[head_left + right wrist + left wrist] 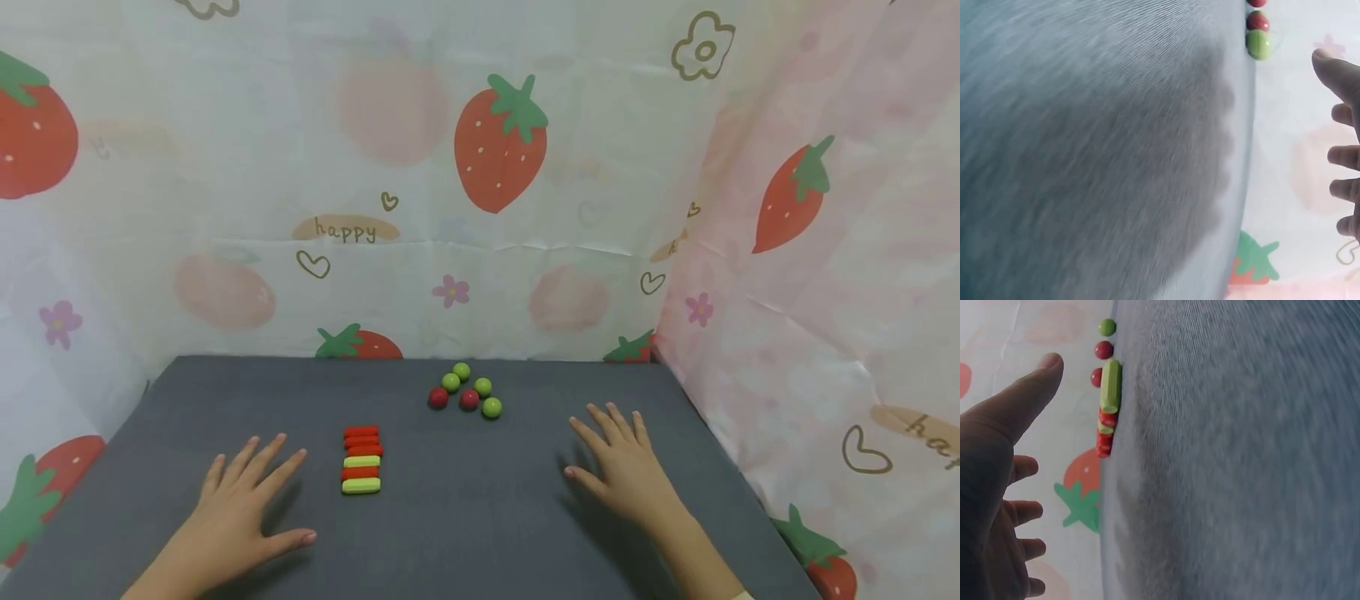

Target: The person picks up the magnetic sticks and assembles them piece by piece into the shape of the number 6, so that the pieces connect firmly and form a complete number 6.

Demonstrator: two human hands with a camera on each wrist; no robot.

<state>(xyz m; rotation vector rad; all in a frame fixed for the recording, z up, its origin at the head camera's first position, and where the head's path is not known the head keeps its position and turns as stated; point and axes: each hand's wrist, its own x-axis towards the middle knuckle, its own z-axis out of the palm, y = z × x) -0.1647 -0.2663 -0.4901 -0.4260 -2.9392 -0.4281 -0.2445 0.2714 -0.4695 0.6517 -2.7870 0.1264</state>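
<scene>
My left hand [236,517] hovers with spread fingers over the left part of the grey table, holding nothing. Just to its right lies a column of small red sticks [362,451] and yellow-green sticks [362,485], stacked one behind another. On the right side my right hand [626,471] is also spread above the table, its shadow below it, with nothing in it. Between the hands, further back, sits a loose cluster of green balls [492,407] and two red balls [438,397]. The left wrist view shows the nearest yellow-green stick [1110,386] end-on in the row.
The dark grey table [450,533] ends at a back edge against a hanging cloth [420,167] printed with strawberries. More of this cloth [885,350] hangs along the right side, and some hangs at the left.
</scene>
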